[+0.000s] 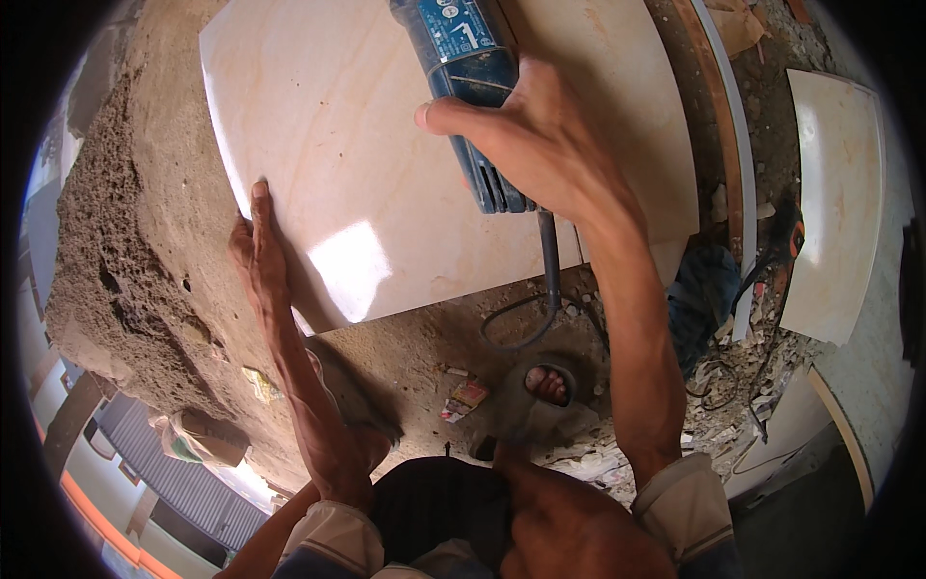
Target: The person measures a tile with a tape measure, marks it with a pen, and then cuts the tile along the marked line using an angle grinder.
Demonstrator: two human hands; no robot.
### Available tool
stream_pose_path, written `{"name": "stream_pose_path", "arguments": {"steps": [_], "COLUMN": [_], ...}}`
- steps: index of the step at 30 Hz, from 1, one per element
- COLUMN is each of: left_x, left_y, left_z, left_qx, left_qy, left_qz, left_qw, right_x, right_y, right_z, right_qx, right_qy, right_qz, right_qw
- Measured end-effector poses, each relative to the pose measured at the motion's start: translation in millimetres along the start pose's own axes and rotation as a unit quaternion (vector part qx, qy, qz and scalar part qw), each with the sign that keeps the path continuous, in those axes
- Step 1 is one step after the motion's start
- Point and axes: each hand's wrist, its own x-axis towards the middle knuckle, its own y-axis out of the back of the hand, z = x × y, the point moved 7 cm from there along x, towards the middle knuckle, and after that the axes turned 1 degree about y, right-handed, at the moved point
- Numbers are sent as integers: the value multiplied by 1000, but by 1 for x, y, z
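Note:
A large cream tile [318,125] with a marbled, glossy face lies in front of me. My left hand [258,253] grips its left edge, one finger laid along the top face and the others curled at the rim. In my right hand [555,135] is a blue corded angle grinder [473,58], held round its body over the tile with the thumb across the near side. The grinder's front end lies beyond the top of the picture, so its disc is hidden. From its rear a black cord [550,261] drops past the tile's near edge.
Another cream tile [834,193] lies at the right. A long pale strip [738,116] runs beside the big tile, near a dark blue cloth [702,299] and rubble [738,386]. Coarse sand [121,251] is heaped at left. A crumpled packet [465,398] lies near my foot [547,384].

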Motion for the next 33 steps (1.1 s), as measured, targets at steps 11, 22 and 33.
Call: {"name": "stream_pose_path", "arguments": {"steps": [11, 22, 33], "left_x": [3, 5, 8], "left_y": [0, 1, 2], "left_z": [-2, -7, -11], "left_qx": [0, -13, 24], "left_qy": [18, 42, 59], "left_qz": [-28, -41, -36], "left_qw": [999, 998, 997], "right_x": [-7, -18, -17], "right_y": [-1, 1, 1], "right_z": [5, 3, 4], "right_qx": [25, 20, 27], "right_qy": [-7, -27, -49], "right_qz": [8, 12, 28], "right_qw": [1000, 999, 998]}}
